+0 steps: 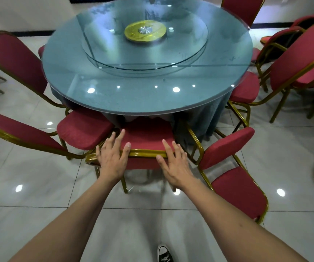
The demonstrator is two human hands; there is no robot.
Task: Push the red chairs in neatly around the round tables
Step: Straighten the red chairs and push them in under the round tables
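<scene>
The scene is lit brightly and evenly from overhead. Round ceiling lamps are mirrored as white glare spots on the glass surface and the glossy floor tiles. Only faint shadows are cast. Straight lines are bowed toward the edges by wide-angle distortion.

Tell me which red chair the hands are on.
The middle chair, straight ahead: left hand and right hand rest open on its gold-framed backrest top. Its seat is under the round table; neighbouring chairs are untouched.
</scene>
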